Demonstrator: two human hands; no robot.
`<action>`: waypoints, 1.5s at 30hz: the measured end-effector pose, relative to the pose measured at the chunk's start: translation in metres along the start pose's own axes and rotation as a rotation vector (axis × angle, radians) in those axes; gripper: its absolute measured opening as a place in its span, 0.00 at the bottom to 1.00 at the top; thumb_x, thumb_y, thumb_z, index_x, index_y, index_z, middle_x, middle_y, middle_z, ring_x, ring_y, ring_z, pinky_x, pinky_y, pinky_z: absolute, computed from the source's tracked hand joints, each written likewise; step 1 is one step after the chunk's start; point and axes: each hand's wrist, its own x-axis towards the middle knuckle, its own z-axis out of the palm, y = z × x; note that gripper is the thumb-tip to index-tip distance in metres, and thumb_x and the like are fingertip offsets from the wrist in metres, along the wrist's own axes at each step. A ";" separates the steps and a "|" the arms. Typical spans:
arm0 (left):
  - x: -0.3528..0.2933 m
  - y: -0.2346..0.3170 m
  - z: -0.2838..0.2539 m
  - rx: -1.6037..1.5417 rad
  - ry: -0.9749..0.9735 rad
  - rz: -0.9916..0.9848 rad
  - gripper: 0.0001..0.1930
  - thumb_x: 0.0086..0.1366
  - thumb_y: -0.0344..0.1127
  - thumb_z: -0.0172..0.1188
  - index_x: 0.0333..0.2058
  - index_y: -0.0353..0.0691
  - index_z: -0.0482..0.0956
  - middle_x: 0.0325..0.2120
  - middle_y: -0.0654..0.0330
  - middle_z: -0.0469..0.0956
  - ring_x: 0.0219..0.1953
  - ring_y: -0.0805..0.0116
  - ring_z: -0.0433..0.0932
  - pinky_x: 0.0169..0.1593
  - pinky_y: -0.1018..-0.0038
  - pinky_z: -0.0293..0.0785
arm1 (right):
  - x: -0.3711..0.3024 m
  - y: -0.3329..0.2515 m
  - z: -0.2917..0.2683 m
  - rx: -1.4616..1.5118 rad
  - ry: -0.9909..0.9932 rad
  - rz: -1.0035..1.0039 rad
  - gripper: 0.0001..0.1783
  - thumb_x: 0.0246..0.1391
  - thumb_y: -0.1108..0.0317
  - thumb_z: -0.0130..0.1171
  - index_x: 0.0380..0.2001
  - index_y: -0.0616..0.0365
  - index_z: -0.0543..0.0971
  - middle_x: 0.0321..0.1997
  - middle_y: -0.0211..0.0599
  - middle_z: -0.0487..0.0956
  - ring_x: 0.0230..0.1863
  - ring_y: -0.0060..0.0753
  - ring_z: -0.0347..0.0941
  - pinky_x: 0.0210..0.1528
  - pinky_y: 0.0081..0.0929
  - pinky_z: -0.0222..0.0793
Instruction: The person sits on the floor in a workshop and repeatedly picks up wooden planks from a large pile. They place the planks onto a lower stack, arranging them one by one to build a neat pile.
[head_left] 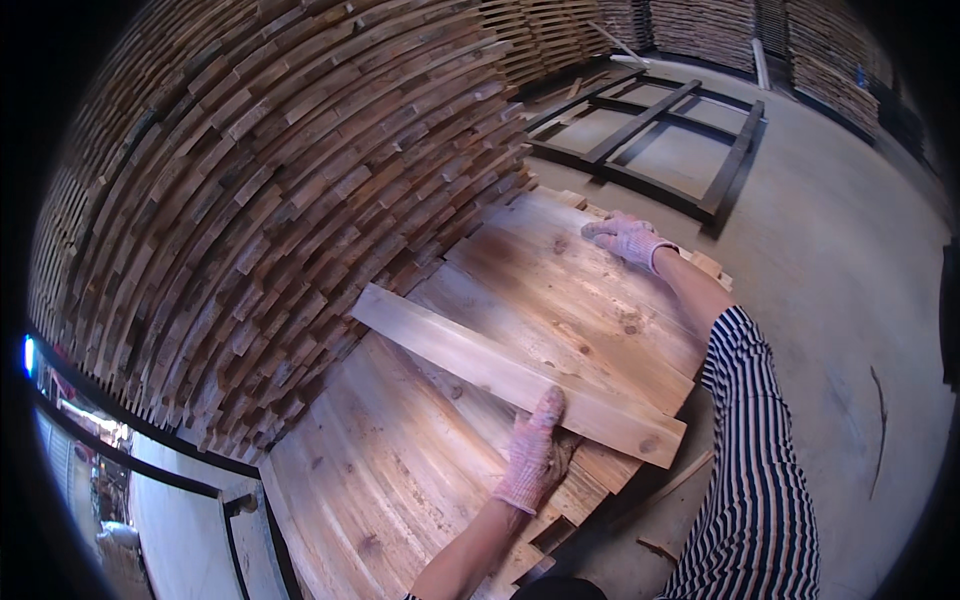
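A loose pale wooden board (480,362) lies at a slant across the pile of planks in front of me. My left hand (535,450), in a light knitted glove, is closed on it near its right end, thumb on top and the other fingers hidden under it. Farther away, my right hand (628,240), gloved too, rests on the far planks. Its fingers reach leftward over the wood and look laid out rather than wrapped round anything. Side by side beneath both hands lie reddish knotty planks (350,450), their ends uneven on the right.
A tall wall of stacked boards (290,190) rises close on the left. On the concrete floor (830,330) lies a dark metal frame (730,165) beyond the pile, with a thin stick (880,430) at the right. More board stacks (700,30) stand at the back.
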 end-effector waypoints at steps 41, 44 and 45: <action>0.038 0.035 0.051 1.888 -0.642 0.783 0.51 0.60 0.72 0.59 0.67 0.35 0.63 0.66 0.39 0.62 0.72 0.33 0.55 0.75 0.43 0.48 | 0.054 0.057 0.003 -0.050 0.039 0.071 0.26 0.69 0.41 0.43 0.67 0.23 0.72 0.65 0.53 0.74 0.69 0.55 0.67 0.70 0.48 0.62; 0.038 0.038 0.044 1.897 -0.673 0.721 0.51 0.60 0.73 0.58 0.68 0.35 0.62 0.68 0.39 0.61 0.73 0.34 0.53 0.76 0.44 0.46 | 0.056 0.041 0.000 -0.075 -0.047 0.138 0.26 0.70 0.45 0.44 0.67 0.30 0.72 0.65 0.43 0.73 0.69 0.50 0.67 0.69 0.45 0.62; 0.034 0.039 0.043 1.898 -0.670 0.697 0.52 0.60 0.73 0.58 0.69 0.35 0.62 0.68 0.38 0.60 0.74 0.34 0.52 0.77 0.45 0.45 | 0.055 0.035 0.005 -0.233 0.058 0.115 0.25 0.70 0.45 0.45 0.67 0.30 0.73 0.63 0.45 0.73 0.66 0.50 0.69 0.66 0.48 0.65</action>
